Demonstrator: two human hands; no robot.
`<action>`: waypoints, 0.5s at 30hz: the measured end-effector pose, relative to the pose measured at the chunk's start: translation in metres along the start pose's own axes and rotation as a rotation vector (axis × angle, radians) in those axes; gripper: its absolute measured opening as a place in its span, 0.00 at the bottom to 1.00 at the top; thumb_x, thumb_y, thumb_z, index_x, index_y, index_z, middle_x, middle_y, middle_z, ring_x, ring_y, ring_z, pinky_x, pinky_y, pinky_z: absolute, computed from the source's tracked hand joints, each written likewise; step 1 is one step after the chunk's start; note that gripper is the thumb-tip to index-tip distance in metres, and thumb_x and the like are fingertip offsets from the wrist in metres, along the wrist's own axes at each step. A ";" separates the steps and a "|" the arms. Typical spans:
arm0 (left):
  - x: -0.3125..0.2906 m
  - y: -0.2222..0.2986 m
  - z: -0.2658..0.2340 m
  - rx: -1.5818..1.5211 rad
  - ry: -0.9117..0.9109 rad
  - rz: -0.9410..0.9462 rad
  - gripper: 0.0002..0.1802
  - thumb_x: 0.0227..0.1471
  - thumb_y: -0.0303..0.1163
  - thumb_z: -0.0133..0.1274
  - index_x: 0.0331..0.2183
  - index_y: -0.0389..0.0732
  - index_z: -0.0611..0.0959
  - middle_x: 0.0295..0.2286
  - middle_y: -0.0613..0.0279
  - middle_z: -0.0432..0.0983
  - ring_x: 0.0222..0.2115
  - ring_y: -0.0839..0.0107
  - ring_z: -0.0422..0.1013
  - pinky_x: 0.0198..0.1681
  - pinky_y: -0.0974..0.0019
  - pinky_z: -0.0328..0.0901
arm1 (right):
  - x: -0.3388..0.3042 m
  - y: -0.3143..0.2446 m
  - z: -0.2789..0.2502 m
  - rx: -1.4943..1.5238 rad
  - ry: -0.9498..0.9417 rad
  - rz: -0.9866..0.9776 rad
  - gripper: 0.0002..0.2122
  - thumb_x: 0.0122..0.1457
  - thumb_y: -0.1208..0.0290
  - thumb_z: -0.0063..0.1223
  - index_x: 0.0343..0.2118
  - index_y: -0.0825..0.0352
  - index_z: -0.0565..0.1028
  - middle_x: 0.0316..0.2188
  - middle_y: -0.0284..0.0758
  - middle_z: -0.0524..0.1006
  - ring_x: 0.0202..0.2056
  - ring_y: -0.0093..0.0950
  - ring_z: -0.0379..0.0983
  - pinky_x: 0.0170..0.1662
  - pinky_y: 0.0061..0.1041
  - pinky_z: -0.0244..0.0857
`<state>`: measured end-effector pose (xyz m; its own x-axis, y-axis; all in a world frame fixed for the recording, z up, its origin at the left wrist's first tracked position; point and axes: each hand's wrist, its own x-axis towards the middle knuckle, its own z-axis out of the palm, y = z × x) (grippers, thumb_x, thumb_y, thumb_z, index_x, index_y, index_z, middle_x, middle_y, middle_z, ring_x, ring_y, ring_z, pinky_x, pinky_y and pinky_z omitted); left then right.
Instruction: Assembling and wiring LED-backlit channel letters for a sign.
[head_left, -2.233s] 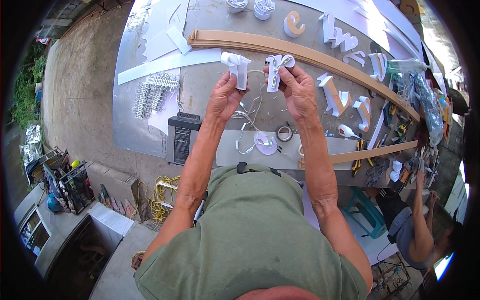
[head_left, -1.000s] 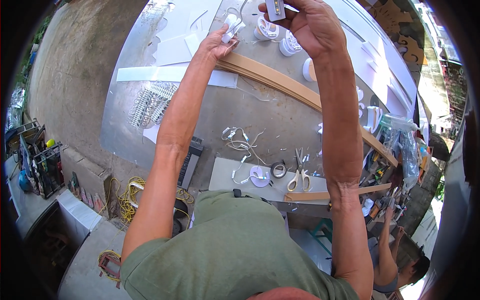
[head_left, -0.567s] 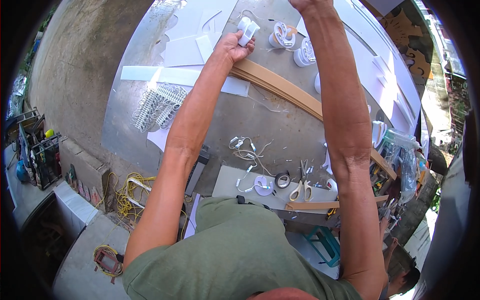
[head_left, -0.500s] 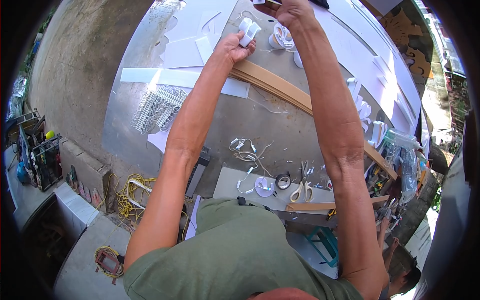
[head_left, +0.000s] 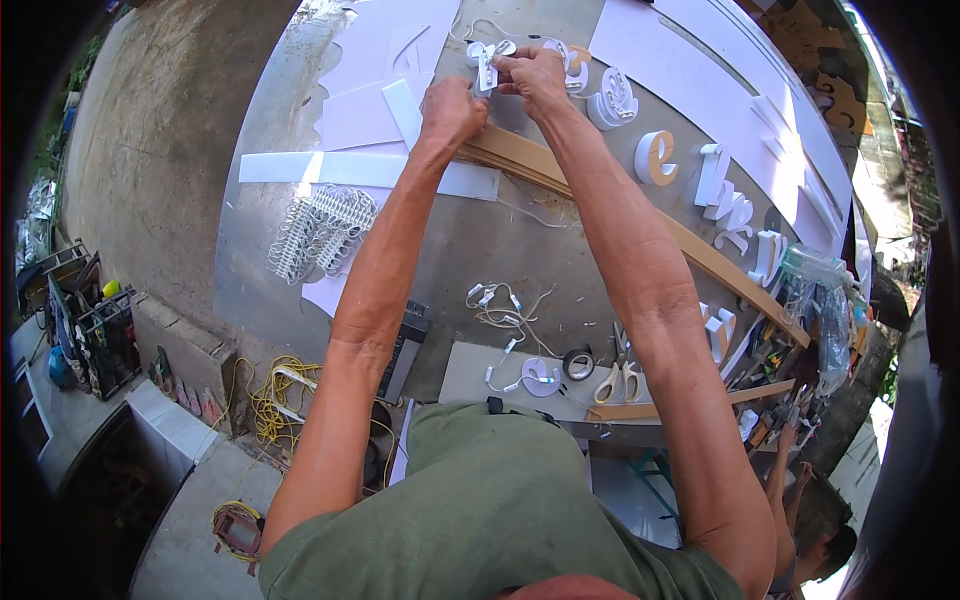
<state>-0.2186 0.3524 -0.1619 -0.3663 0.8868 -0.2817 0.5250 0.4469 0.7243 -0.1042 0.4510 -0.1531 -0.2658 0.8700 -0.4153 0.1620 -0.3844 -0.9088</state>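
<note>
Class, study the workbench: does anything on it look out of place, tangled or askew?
A loose tangle of thin wires lies mid-table, and a long wooden strip runs diagonally across it. Both hands hold a small white piece at the far edge.

White piece (head_left: 487, 62) half hidden behind fingers (head_left: 520, 72); grip unclear.

Outdoors, strong daylight, hard shadows. My grey tabletop (head_left: 500, 250) sits on bare concrete ground (head_left: 160, 150). Long wooden strip (head_left: 720, 265) runs slantwise across tabletop; large white sheets (head_left: 720, 90) lie along far side. To my left, low tiled ledge (head_left: 170, 425) with coil of yellow cable (head_left: 265, 395) beside it. Rack of bottles and tools (head_left: 95, 340) farther left. Greenery at upper left edge (head_left: 60, 140). Another person crouches at lower right (head_left: 830, 530).
</note>
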 end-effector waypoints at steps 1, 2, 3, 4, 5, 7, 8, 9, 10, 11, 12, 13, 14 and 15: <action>0.001 -0.002 0.002 0.003 -0.002 -0.001 0.16 0.47 0.35 0.63 0.35 0.32 0.85 0.31 0.40 0.82 0.36 0.47 0.80 0.41 0.53 0.73 | -0.001 0.000 0.003 0.003 0.001 0.002 0.16 0.53 0.76 0.66 0.43 0.76 0.75 0.30 0.39 0.81 0.28 0.27 0.80 0.24 0.23 0.72; 0.001 -0.005 0.005 0.027 0.045 0.002 0.16 0.45 0.35 0.64 0.34 0.33 0.86 0.31 0.40 0.81 0.36 0.46 0.79 0.43 0.53 0.72 | -0.002 0.000 0.006 -0.063 0.026 -0.026 0.16 0.53 0.76 0.66 0.43 0.77 0.75 0.30 0.40 0.81 0.27 0.28 0.80 0.23 0.23 0.74; 0.000 -0.006 0.007 0.050 0.090 0.003 0.15 0.44 0.34 0.64 0.33 0.33 0.86 0.31 0.39 0.81 0.35 0.46 0.79 0.45 0.54 0.71 | -0.006 0.000 0.010 -0.131 0.052 -0.053 0.17 0.52 0.77 0.66 0.43 0.78 0.75 0.30 0.41 0.81 0.26 0.28 0.80 0.23 0.23 0.75; -0.001 -0.008 0.007 0.053 0.088 0.001 0.15 0.44 0.34 0.64 0.33 0.33 0.86 0.31 0.39 0.81 0.35 0.46 0.79 0.45 0.54 0.71 | -0.009 0.000 0.013 -0.127 0.052 -0.049 0.17 0.52 0.77 0.66 0.43 0.78 0.75 0.30 0.41 0.81 0.26 0.28 0.80 0.23 0.23 0.75; -0.002 -0.012 0.005 0.022 0.106 0.025 0.15 0.44 0.34 0.64 0.33 0.34 0.86 0.29 0.40 0.81 0.34 0.46 0.79 0.43 0.54 0.72 | -0.012 -0.001 0.017 -0.183 0.095 -0.068 0.16 0.52 0.76 0.65 0.42 0.79 0.75 0.30 0.41 0.81 0.24 0.28 0.80 0.22 0.23 0.75; -0.005 -0.004 0.006 -0.014 0.113 0.061 0.15 0.44 0.34 0.64 0.33 0.35 0.87 0.28 0.41 0.81 0.33 0.47 0.79 0.42 0.54 0.72 | -0.007 0.006 0.013 -0.239 0.155 -0.087 0.16 0.52 0.76 0.65 0.41 0.80 0.75 0.30 0.42 0.81 0.23 0.28 0.80 0.22 0.23 0.76; -0.006 0.006 0.010 -0.051 0.116 0.092 0.14 0.44 0.34 0.63 0.34 0.35 0.87 0.26 0.42 0.81 0.31 0.48 0.79 0.41 0.54 0.72 | 0.002 0.015 0.006 -0.285 0.202 -0.185 0.15 0.52 0.77 0.65 0.40 0.80 0.76 0.30 0.43 0.81 0.22 0.27 0.80 0.22 0.22 0.76; -0.006 0.009 0.010 -0.084 0.127 0.112 0.14 0.45 0.33 0.62 0.34 0.36 0.87 0.24 0.43 0.81 0.30 0.49 0.79 0.40 0.54 0.72 | 0.004 0.021 0.005 -0.328 0.234 -0.282 0.14 0.52 0.77 0.64 0.40 0.79 0.76 0.30 0.44 0.81 0.20 0.27 0.79 0.21 0.21 0.76; -0.006 0.012 0.011 -0.083 0.122 0.116 0.14 0.45 0.33 0.62 0.34 0.36 0.87 0.24 0.43 0.81 0.30 0.49 0.79 0.40 0.54 0.72 | 0.005 0.028 0.002 -0.328 0.241 -0.280 0.14 0.52 0.77 0.64 0.40 0.79 0.76 0.30 0.44 0.81 0.20 0.27 0.79 0.21 0.21 0.76; -0.004 0.017 0.012 -0.056 0.124 0.126 0.14 0.45 0.33 0.62 0.35 0.36 0.87 0.24 0.44 0.80 0.28 0.49 0.79 0.38 0.54 0.71 | 0.007 0.033 -0.003 -0.331 0.236 -0.291 0.17 0.51 0.72 0.66 0.40 0.79 0.76 0.30 0.45 0.81 0.23 0.29 0.80 0.24 0.24 0.76; -0.004 0.016 0.010 -0.024 0.132 0.129 0.14 0.45 0.33 0.61 0.35 0.37 0.87 0.23 0.44 0.80 0.27 0.50 0.78 0.37 0.54 0.71 | 0.006 0.035 -0.001 -0.329 0.221 -0.302 0.20 0.51 0.68 0.67 0.40 0.79 0.76 0.30 0.46 0.81 0.25 0.31 0.81 0.27 0.26 0.76; -0.007 0.009 0.005 -0.015 0.139 0.117 0.14 0.45 0.33 0.61 0.35 0.37 0.87 0.23 0.44 0.80 0.27 0.50 0.78 0.37 0.54 0.71 | -0.006 0.029 0.008 -0.322 0.206 -0.299 0.20 0.51 0.68 0.67 0.40 0.79 0.76 0.30 0.46 0.81 0.25 0.31 0.81 0.27 0.26 0.76; -0.009 0.002 0.000 0.005 0.168 0.109 0.14 0.46 0.34 0.61 0.36 0.38 0.87 0.23 0.45 0.80 0.27 0.50 0.78 0.37 0.54 0.71 | -0.020 0.022 0.016 -0.398 0.201 -0.326 0.21 0.48 0.65 0.66 0.39 0.78 0.76 0.30 0.49 0.81 0.30 0.37 0.80 0.35 0.31 0.74; -0.008 0.004 0.002 0.015 0.186 0.118 0.14 0.46 0.34 0.61 0.36 0.38 0.87 0.23 0.45 0.80 0.27 0.49 0.78 0.37 0.54 0.71 | -0.026 0.017 0.014 -0.480 0.217 -0.356 0.22 0.45 0.62 0.65 0.37 0.77 0.77 0.30 0.52 0.81 0.35 0.44 0.80 0.44 0.35 0.72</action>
<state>-0.2120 0.3468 -0.1578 -0.4362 0.8968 -0.0732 0.5838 0.3440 0.7354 -0.1079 0.4173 -0.1585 -0.1910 0.9812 -0.0281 0.5209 0.0771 -0.8501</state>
